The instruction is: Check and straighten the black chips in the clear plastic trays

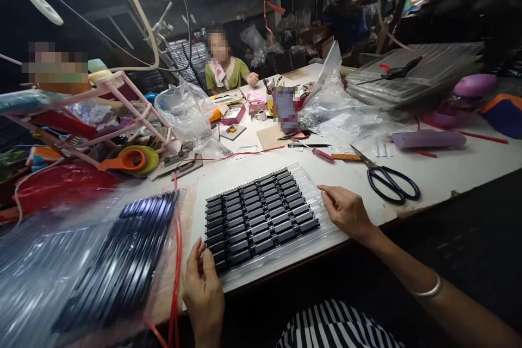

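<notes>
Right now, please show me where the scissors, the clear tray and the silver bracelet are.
Scissors (371, 165), head view: on the pivot, between blades and handles.
Clear tray (313, 187), head view: on its bare right margin.
Silver bracelet (431, 290), head view: on the band.

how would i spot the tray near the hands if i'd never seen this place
Go to the near edge of the white table, between the left hand and right hand. The clear tray lies there. Unlike the long strips to its left, it carries short black blocks in rows.
</notes>
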The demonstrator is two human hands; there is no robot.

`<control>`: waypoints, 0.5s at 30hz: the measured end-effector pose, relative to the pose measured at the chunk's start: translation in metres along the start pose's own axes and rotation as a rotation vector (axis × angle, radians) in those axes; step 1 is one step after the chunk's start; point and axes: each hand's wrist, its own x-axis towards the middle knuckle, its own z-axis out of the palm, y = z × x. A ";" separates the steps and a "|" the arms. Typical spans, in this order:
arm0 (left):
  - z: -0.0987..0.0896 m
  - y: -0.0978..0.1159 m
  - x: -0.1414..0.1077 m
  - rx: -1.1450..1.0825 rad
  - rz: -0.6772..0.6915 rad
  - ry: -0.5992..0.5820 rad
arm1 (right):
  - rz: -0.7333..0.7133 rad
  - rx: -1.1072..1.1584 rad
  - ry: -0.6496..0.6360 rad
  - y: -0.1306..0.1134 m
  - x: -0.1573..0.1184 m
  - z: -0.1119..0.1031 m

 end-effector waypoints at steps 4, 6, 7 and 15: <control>-0.005 0.005 0.026 0.104 0.020 -0.083 | -0.012 0.015 -0.026 -0.004 0.003 0.008; -0.006 0.023 0.038 0.103 0.115 -0.058 | -0.010 0.098 -0.056 -0.007 0.003 0.010; -0.004 0.035 0.042 0.097 0.201 -0.063 | -0.014 0.145 -0.071 -0.008 0.002 0.010; 0.071 0.105 0.067 0.229 0.640 -0.523 | -0.052 0.293 -0.036 -0.010 0.000 0.006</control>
